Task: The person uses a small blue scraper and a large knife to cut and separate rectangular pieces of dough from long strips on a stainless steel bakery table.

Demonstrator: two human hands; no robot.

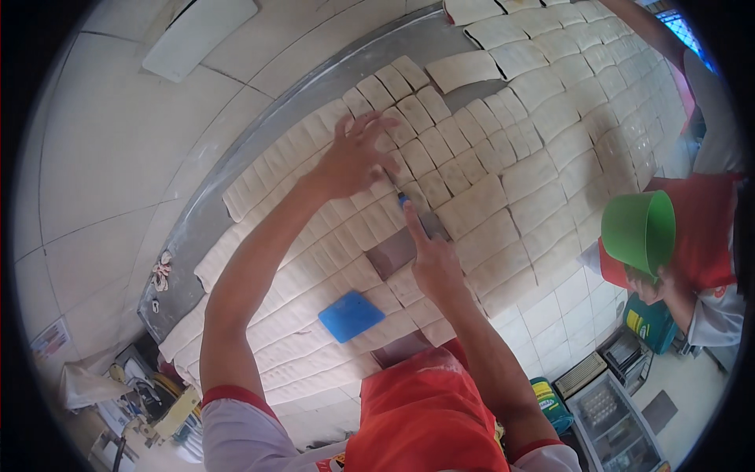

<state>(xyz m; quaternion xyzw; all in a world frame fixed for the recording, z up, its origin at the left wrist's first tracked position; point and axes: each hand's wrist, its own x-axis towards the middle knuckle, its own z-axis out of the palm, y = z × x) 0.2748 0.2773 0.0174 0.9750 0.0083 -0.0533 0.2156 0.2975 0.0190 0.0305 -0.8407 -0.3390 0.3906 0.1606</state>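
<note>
Flat pieces of pale dough (476, 216) cover a long grey table, many cut into small rectangles around my hands. My left hand (358, 153) rests on the dough with its fingers spread apart, holding nothing. My right hand (432, 263) grips a small knife (403, 200) with a blue handle, its index finger stretched along it. The blade reaches toward the fingers of my left hand and is mostly too thin to make out. Closer to my body, a blue plastic dough scraper (351, 316) lies flat on the dough.
At the right, another person in a red apron (704, 232) holds a green plastic bowl (638, 228); their other arm reaches over the far dough. The grey table edge (236, 141) runs along a tiled wall (126, 141). Crates (613, 417) stand on the floor at lower right.
</note>
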